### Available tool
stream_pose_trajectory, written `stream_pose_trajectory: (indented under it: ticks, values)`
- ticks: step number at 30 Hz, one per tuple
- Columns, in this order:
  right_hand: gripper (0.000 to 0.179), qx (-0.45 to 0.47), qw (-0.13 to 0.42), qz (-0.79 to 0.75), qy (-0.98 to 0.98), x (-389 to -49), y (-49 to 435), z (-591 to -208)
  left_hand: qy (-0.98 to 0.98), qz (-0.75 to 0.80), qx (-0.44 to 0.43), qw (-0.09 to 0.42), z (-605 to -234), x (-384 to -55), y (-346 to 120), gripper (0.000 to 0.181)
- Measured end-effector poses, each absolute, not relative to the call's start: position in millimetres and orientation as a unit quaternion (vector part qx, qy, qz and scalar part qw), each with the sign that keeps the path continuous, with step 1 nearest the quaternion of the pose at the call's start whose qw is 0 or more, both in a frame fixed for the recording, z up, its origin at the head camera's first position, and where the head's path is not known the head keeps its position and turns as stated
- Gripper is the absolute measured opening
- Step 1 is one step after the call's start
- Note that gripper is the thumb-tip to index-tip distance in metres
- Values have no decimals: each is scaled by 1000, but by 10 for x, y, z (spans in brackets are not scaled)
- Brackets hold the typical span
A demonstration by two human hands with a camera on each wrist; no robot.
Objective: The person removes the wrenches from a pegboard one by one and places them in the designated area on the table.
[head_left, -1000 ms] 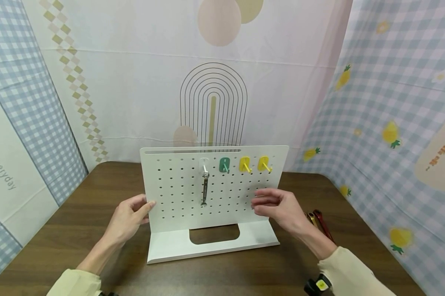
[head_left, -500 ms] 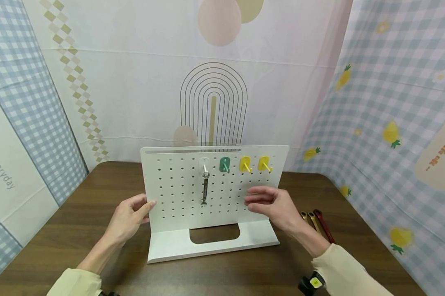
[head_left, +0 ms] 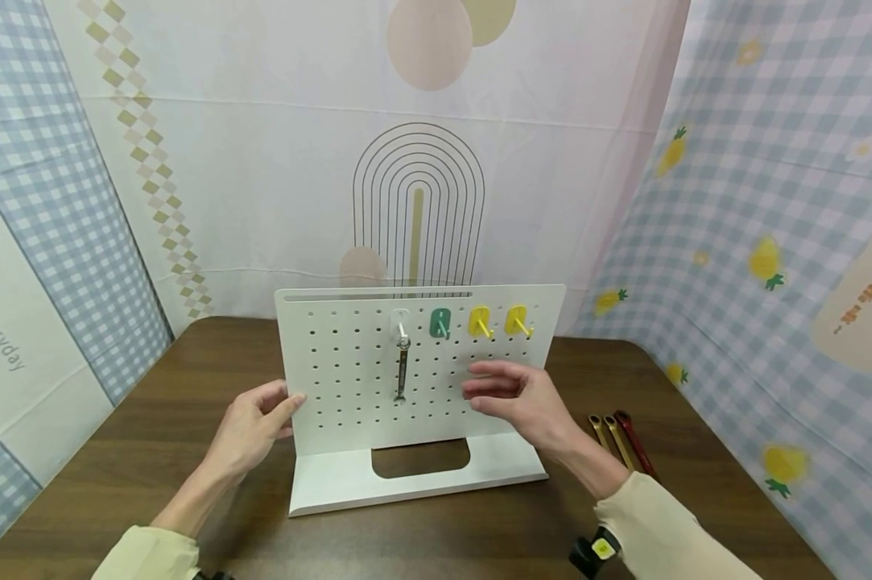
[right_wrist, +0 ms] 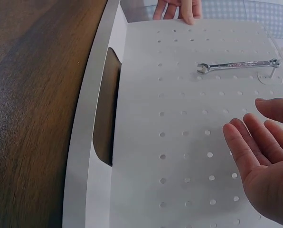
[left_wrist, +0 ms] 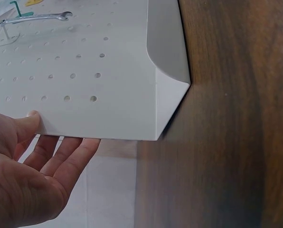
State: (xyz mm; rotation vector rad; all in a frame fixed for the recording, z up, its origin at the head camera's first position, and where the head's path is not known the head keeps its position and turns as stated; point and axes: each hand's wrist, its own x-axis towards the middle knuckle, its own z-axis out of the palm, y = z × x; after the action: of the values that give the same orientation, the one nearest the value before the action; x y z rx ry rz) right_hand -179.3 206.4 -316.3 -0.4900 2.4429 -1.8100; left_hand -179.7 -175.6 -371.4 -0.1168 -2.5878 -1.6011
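Note:
A white pegboard [head_left: 349,379] stands upright on its own base. My left hand [head_left: 245,427] holds the board's left edge, thumb on the front face and fingers behind, as the left wrist view also shows. From the white hook [head_left: 399,321] hangs a silver combination wrench [head_left: 402,372], its open end down. To its right are a green hook [head_left: 440,324] and two yellow hooks, one [head_left: 481,324] beside the other [head_left: 518,322], with nothing on them. My right hand [head_left: 526,403] is in front of the board's right half, fingers loosely extended and holding nothing.
Two gold wrenches [head_left: 619,441] and a red wrench [head_left: 635,443] lie on the brown wooden table [head_left: 211,362] at the right, partly behind my right forearm. Patterned cloth walls [head_left: 262,185] surround the table.
My right hand has moved left across the front of the pegboard, uncovering more of the gold wrenches. The left hand and the hanging wrench have stayed in place.

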Motion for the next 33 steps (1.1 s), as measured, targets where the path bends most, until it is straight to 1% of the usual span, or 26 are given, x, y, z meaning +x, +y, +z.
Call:
stream_pose_trajectory:
  ticks: [33]
  values:
    - [53,-218,30,-617,756,-1865,1762,-3136,-848,-526,-44,48,-3718,-1801,-1759,19]
